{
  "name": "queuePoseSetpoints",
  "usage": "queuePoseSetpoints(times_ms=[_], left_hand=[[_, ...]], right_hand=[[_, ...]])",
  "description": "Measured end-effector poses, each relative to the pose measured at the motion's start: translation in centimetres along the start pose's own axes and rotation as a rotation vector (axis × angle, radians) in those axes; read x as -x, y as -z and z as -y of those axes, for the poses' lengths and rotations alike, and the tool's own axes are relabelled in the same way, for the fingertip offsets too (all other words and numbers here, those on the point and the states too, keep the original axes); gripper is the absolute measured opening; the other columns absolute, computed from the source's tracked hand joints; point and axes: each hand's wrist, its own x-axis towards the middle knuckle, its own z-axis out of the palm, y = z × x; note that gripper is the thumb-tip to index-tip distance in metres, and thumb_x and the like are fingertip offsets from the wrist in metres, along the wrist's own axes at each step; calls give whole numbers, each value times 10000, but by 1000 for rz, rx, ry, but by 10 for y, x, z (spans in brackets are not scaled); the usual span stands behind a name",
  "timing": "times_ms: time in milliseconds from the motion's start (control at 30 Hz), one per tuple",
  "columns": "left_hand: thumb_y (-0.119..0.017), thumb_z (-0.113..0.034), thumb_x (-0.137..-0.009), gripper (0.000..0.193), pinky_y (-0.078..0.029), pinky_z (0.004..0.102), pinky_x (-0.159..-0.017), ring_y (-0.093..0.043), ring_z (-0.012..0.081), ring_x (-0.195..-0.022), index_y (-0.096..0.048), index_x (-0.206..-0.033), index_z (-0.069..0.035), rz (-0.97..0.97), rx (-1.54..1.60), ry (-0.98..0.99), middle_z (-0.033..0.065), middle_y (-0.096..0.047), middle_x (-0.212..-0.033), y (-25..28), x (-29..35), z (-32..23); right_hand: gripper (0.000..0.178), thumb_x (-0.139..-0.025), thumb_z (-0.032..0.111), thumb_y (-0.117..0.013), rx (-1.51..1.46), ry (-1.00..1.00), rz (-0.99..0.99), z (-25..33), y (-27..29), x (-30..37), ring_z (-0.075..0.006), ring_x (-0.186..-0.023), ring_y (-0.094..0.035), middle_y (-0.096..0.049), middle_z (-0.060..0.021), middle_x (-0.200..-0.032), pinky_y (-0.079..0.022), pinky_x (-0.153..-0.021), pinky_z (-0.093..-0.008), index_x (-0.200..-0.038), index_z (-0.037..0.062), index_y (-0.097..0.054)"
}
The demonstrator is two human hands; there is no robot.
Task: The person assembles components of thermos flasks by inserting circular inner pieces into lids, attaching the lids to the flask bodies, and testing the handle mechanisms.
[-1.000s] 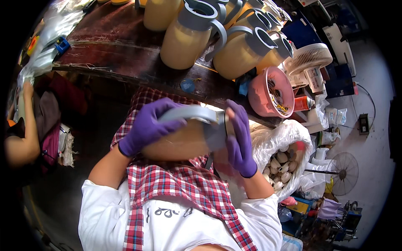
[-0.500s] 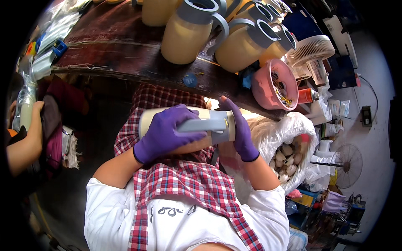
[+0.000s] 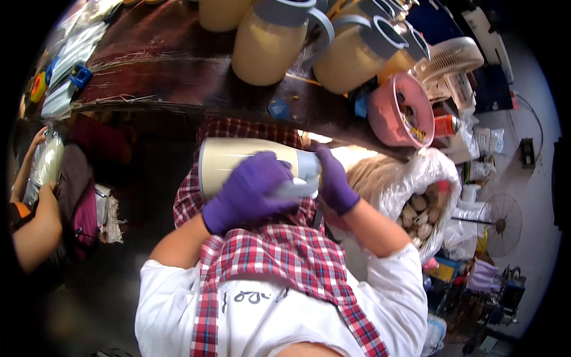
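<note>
Across my checked apron lies a cream vacuum jug point(image 3: 229, 157) with a grey collar and handle, tilted onto its side with its top end to the right. My left hand point(image 3: 253, 190), in a purple glove and slightly blurred, is closed round the handle. My purple-gloved right hand point(image 3: 337, 181) grips the grey top end; part of its fingers is hidden behind the collar. Similar jugs, among them a front jug point(image 3: 264, 50) and a leaning-looking jug point(image 3: 351, 56), stand on the dark wooden table ahead.
A pink bucket point(image 3: 380, 116) holding small parts sits at the table's right edge, near a white fan point(image 3: 449, 62). Below it, a plastic-lined sack point(image 3: 443, 169) contains several pale rounded pieces. A blue round disc point(image 3: 278, 108) lies near the table edge. Another person's arm point(image 3: 41, 229) handles a wrapped item at left.
The jug has rolled in my hands: its handle has swung toward me and more cream body shows. My right hand has shifted from the flat end onto the collar.
</note>
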Motion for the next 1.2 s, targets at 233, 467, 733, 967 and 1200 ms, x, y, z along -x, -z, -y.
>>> queuePoseSetpoints(times_ms=[233, 467, 733, 967, 1200], left_hand=[[-858, -103, -761, 279, -490, 380, -1031, -670, 171, -1046, -696, -976, -28, -72, 782, 595, 96, -746, -1023, 75, 12, 27], [-873, -125, -773, 331, -386, 501, -1138, -666, 257, -1121, -653, -1006, -42, -199, 127, 121, 102, -710, -1012, 14, 23, -25], [-741, -173, -891, 287, -297, 540, -1186, -599, 278, -1222, -598, -1096, -32, -103, 516, 437, 173, -642, -1220, 27, 45, -15], [-662, -269, -991, 303, -353, 452, -1146, -575, 278, -1215, -598, -1178, -39, -160, -40, 173, 120, -571, -1275, 76, 28, -28], [-640, -245, -1030, 345, -412, 333, -1036, -535, 181, -1135, -541, -1278, -27, -665, 196, 300, 77, -535, -1270, 210, -15, 98]], right_hand=[[508, -1034, 193, -379, 328, 924, 81, 72, -11, 3, -396, -1468, -389, -460, -223, -1538, -229, -1222, -500, -1479, -31, -478], [449, -1094, 318, -371, 16, 631, -65, 73, -14, -16, -289, -1254, -561, -601, -171, -1338, -385, -1115, -373, -1301, -17, -585], [395, -1056, 196, -384, -34, 728, 72, 77, -23, -20, -272, -1187, -629, -676, -161, -1264, -447, -1061, -387, -1252, -21, -650], [403, -1069, 222, -425, -223, 646, -49, 130, -38, -25, -249, -1203, -609, -655, -158, -1261, -442, -1060, -357, -1339, -17, -606], [299, -1014, 87, -522, -91, 605, -194, 72, -47, -37, -264, -1226, -602, -653, -139, -1281, -439, -1076, -367, -1275, -6, -635]])
